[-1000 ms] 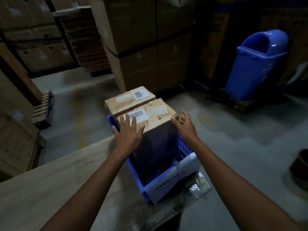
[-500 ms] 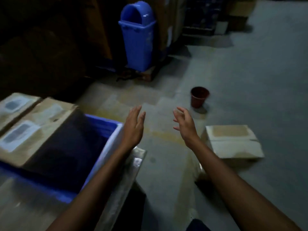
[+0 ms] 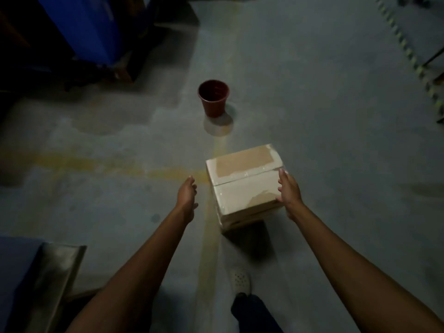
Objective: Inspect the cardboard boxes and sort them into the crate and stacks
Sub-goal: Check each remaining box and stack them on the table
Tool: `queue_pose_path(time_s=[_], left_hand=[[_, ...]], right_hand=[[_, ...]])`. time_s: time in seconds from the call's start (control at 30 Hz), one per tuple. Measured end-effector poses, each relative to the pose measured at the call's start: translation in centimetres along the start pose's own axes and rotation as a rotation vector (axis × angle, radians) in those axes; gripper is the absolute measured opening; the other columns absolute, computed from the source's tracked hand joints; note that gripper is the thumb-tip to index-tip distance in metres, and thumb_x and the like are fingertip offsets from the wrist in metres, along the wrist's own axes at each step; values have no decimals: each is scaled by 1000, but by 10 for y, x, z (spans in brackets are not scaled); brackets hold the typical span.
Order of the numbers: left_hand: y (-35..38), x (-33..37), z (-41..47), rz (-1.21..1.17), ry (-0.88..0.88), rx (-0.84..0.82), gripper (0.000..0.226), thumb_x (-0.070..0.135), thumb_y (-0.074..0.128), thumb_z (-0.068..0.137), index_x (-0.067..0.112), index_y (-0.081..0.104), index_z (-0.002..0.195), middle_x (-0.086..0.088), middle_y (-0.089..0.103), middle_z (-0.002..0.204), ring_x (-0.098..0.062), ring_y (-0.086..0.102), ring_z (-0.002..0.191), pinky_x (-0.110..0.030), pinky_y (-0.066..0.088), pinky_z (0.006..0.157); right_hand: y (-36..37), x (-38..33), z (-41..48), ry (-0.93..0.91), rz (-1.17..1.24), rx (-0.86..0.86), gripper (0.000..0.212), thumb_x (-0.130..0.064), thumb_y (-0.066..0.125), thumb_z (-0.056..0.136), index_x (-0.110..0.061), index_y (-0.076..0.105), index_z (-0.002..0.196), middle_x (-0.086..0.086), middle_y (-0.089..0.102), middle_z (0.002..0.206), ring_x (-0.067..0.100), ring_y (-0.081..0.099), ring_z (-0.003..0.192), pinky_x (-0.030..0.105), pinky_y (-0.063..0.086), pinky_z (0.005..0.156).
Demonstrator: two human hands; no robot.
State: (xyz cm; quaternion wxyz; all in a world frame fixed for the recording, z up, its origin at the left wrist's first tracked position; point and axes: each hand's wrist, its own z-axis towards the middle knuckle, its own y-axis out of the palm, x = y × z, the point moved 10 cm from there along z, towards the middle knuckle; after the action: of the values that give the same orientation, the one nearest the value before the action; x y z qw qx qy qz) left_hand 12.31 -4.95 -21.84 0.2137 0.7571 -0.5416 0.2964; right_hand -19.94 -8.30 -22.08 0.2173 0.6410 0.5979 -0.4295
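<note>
- A closed cardboard box (image 3: 242, 188) sits on the grey floor (image 3: 336, 116), just right of the frame's middle, with a brown patch on its far top flap.
- The right hand (image 3: 288, 192) lies at the box's 3 o'clock side with straight fingers, seeming to touch the edge; it grips nothing.
- The left hand (image 3: 188, 197) is spread loosely at the box's 9 o'clock, apart from it and holding nothing.
- A dark red pot (image 3: 213, 98) stands upright at the box's 11 o'clock, well apart from it.
- A blue bin (image 3: 89, 27) stands at the frame's 10 o'clock corner.
- A light shoe (image 3: 240, 282) shows at the box's 6 o'clock, beside a faded yellow floor line (image 3: 207, 248).
</note>
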Motion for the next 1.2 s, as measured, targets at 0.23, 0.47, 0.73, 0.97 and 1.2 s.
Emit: queue_pose_path(time_s=[0.23, 0.47, 0.73, 0.97, 1.2], left_hand=[[54, -75, 49, 53, -229, 31, 66, 56, 29, 104, 15, 29, 156, -8, 26, 163, -31, 25, 149, -54, 18, 118], [65, -71, 36, 24, -178, 43, 48, 44, 37, 104, 16, 53, 140, -5, 53, 143, -22, 54, 118, -40, 39, 93], [-16, -8, -54, 130, 269, 298, 48, 49, 33, 105, 18, 58, 133, -10, 60, 135, -29, 56, 122, -47, 46, 103], [-149, -46, -213, 153, 381, 697, 46, 41, 30, 108, 9, 59, 124, -15, 62, 127, -34, 57, 117, -38, 44, 97], [-289, -110, -368, -85, 396, 864, 52, 46, 33, 106, 11, 64, 129, -12, 61, 135, -31, 55, 124, -42, 42, 108]], right_hand=[[-46, 142, 156, 194, -275, -32, 123, -94, 30, 58, -14, 39, 152, 15, 49, 149, 38, 49, 132, 55, 39, 112], [-47, 61, 92, 170, -342, -68, 88, -67, 50, 95, -8, 27, 157, 15, 36, 159, 37, 39, 142, 49, 35, 115], [-28, -28, -30, -160, -376, 58, 101, -93, 30, 74, -9, 66, 116, 15, 62, 120, 31, 62, 105, 36, 44, 80], [32, -13, -199, -222, -227, 104, 62, -47, 54, 100, -12, 44, 151, 10, 40, 145, 23, 54, 116, 35, 47, 89], [87, -10, -359, -421, -183, -47, 54, -40, 54, 97, -8, 54, 140, 10, 46, 130, 20, 59, 100, 32, 51, 81]])
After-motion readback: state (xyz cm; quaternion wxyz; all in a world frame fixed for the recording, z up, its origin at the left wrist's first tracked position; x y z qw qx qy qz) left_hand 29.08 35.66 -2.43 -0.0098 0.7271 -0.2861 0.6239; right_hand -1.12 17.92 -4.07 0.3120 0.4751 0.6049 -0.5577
